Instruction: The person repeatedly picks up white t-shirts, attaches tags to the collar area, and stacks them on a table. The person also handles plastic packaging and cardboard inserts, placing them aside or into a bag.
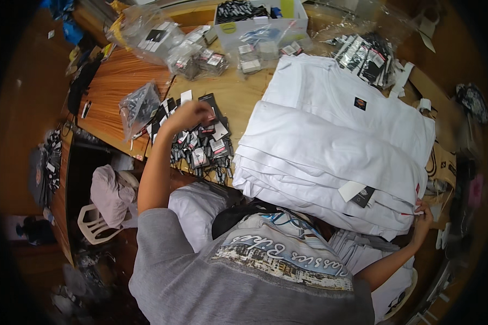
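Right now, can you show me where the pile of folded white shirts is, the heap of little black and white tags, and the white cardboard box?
pile of folded white cotton shirts (331, 157), head view, top shirt's folded front
heap of small black and white paper tags (206, 151), head view, middle of the heap
white cardboard box (265, 27), head view, front wall

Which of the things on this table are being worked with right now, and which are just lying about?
In hand:
left hand reaching into the pile of black hang tags
right hand at the edge of the stack of white shirts

Lying about:
clear bags of tags
white box
plastic chair
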The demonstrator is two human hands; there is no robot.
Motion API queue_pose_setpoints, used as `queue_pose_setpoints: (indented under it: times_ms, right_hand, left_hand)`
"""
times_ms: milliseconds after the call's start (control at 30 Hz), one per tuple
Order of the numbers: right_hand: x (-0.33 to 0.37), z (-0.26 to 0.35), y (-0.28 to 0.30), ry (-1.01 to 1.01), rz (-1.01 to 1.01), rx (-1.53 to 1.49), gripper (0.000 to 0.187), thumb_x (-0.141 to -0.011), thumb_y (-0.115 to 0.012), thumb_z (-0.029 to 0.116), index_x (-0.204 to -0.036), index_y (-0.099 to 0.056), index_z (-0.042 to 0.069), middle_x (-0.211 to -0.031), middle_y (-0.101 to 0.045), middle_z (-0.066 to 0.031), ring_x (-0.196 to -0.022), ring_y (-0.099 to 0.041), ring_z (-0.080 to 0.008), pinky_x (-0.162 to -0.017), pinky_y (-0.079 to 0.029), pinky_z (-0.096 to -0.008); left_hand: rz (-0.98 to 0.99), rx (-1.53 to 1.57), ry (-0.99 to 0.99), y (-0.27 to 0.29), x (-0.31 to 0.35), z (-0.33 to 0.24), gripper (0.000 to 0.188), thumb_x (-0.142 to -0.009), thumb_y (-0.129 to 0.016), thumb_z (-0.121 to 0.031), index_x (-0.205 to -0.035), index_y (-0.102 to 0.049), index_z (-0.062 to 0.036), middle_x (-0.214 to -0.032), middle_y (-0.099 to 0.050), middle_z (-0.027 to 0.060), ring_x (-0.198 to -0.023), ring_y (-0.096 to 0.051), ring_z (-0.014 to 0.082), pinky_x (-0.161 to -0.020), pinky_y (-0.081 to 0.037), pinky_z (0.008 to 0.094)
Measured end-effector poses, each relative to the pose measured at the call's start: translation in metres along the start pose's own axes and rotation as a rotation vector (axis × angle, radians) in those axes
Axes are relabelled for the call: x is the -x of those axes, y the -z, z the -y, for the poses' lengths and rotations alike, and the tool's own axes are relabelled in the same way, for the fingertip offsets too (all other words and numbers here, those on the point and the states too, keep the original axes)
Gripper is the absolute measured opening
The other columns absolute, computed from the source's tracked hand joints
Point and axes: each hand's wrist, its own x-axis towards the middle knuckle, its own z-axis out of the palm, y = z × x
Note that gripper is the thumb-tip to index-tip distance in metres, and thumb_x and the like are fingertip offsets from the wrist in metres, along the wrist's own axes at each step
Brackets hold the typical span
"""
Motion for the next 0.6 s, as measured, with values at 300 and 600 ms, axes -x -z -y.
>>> queue_pose_setpoints:
  times_ms: [300, 600]
  right_hand:
    - [-0.022, 0.089, -0.028, 0.195, -0.249, 0.464, 0.015, -0.063, -0.038, -0.011, -0.07, -0.049, -0.003, -0.072, -0.055, -0.011, -0.069, -0.053, -0.0217, -0.064, -0.041, -0.0265]
    - [-0.052, 0.188, -0.113, 0.323, -0.102, -0.218, 0.022, -0.059, -0.036, -0.014, -0.071, -0.052, -0.005, -0.077, -0.056, -0.0103, -0.074, -0.054, -0.0179, -0.07, -0.042, -0.0249]
  left_hand:
    - [-0.288, -0.422, 0.333, -0.054, -0.001, 0.026, 0.024, -0.064, -0.064, -0.025, -0.068, -0.059, -0.0016, -0.069, -0.058, 0.0161, -0.068, -0.057, 0.0293, -0.061, -0.045, 0.0365]
    - [-0.339, 0.869, 0.031, -0.016, -0.031, -0.024, 0.005, -0.079, -0.05, -0.006, -0.078, -0.047, -0.0027, -0.066, -0.055, 0.004, -0.054, -0.051, 0.0089, -0.049, -0.042, 0.0187]
